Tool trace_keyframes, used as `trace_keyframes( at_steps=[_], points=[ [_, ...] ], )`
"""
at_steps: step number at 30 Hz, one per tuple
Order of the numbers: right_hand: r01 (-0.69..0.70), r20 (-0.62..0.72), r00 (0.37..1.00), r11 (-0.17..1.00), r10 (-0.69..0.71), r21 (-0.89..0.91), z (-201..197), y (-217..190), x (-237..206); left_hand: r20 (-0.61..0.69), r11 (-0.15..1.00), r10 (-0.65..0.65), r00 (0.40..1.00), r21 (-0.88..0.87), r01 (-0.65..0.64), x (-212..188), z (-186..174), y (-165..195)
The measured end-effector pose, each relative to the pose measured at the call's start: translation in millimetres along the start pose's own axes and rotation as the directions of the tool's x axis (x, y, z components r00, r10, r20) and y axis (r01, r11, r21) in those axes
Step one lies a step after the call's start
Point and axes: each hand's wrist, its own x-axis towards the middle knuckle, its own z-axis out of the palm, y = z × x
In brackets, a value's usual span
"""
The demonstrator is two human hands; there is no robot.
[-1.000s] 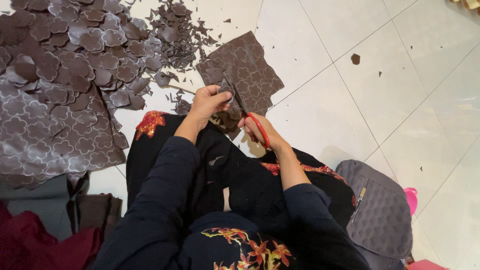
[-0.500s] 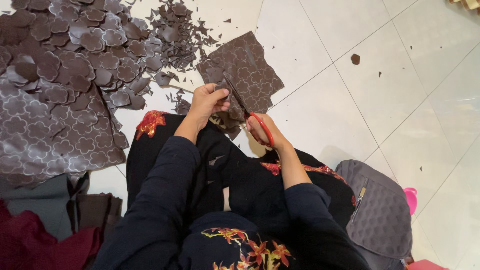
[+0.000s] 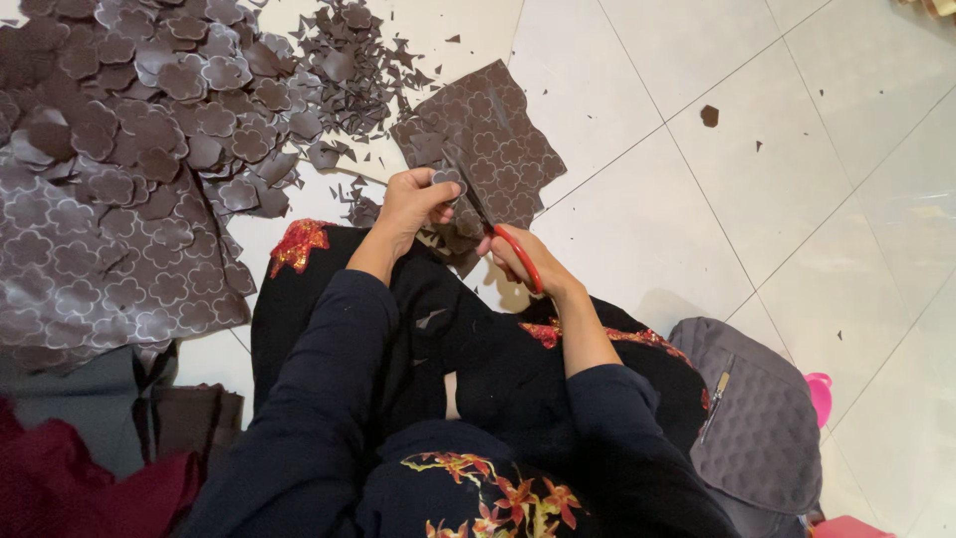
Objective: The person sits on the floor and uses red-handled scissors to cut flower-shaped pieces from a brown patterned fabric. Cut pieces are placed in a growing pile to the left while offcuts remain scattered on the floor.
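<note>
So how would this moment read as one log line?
left hand: holds brown flower piece | right hand: red-handled scissors, cutting | patterned sheet on floor

A heap of cut flower shapes point(image 3: 149, 110) is seen at upper left, with a patterned brown sheet point(image 3: 90, 279) spread below it. Small offcuts point(image 3: 349, 60) are scattered on the white tiled floor point(image 3: 777, 179). A grey quilted bag point(image 3: 757, 418) is set at lower right, dark red cloth point(image 3: 60, 488) at lower left.
</note>
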Motion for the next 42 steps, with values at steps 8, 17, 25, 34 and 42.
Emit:
trace_keyframes(
  at_steps=[8,17,25,34,42],
  points=[
    [0.059,-0.011,0.998,0.997,-0.059,-0.045,-2.4,3.8,-3.3,0.014,1.0,0.015,1.0,0.007,-0.015,-1.3,1.3,1.2],
    [0.101,-0.004,0.995,0.995,-0.101,-0.014,-5.5,18.5,2.7,0.009,0.999,0.016,1.0,0.03,-0.017,-1.7,0.7,1.7],
    [0.007,-0.106,0.994,1.0,-0.006,0.009,-1.9,18.5,8.0,-0.019,1.0,0.019,1.0,-0.008,-0.019,-3.0,3.3,1.7],
    [-0.105,-0.085,0.991,0.993,0.101,-0.044,-2.2,-5.0,-1.0,-0.013,1.0,0.028,1.0,0.013,-0.028,5.0,-2.8,-7.9],
    [-0.077,-0.05,0.996,0.997,0.076,-0.022,-2.3,-1.8,0.5,-0.042,1.0,0.0,0.999,0.001,0.0,9.3,-4.2,-14.3]
  ],
)
